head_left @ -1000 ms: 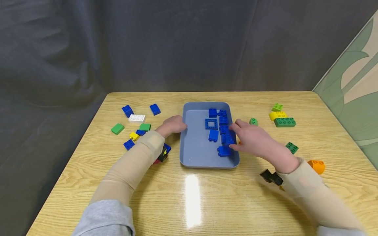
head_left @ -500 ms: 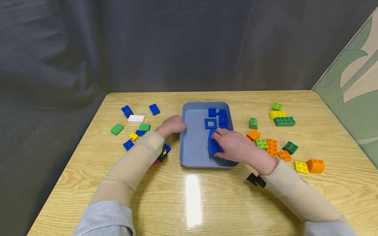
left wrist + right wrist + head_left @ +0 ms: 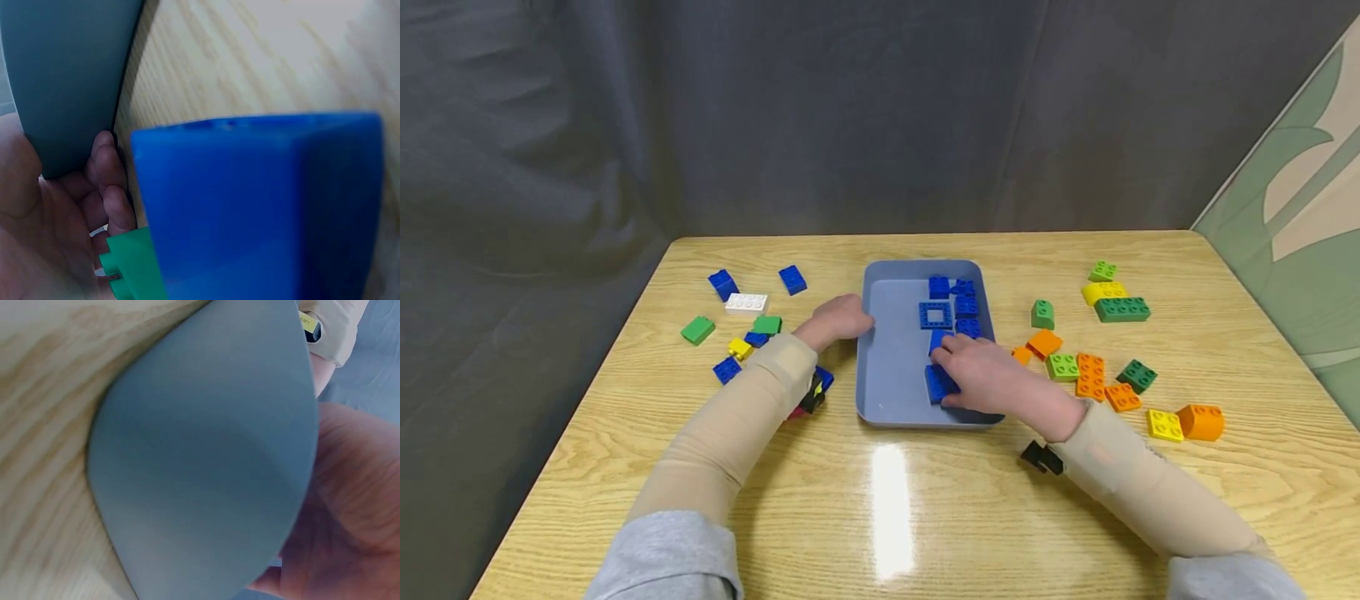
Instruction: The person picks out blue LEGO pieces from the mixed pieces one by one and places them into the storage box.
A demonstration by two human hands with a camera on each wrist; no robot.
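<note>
Head view, tray centre: right hand [image 3: 981, 375] presses blue brick [image 3: 937, 383] at near right of grey tray [image 3: 887, 367]; left hand [image 3: 838, 317] steadies left rim. Left wrist: fingers [image 3: 109, 181] curled round rim. Right wrist: tray only; hold it firm, slide bricks flat.

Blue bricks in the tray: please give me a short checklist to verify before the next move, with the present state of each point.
1. Left hand steadies the tray at its left rim: ok.
2. Right hand rests on a blue brick inside the tray: ok.
3. Grip of the right hand on that brick is firm: cannot tell, the fingers cover it.
4. Free floor remains in the left part of the tray: ok.
5. All blue bricks are in the tray: not ok, loose blue bricks lie on the table, left of it.
</note>
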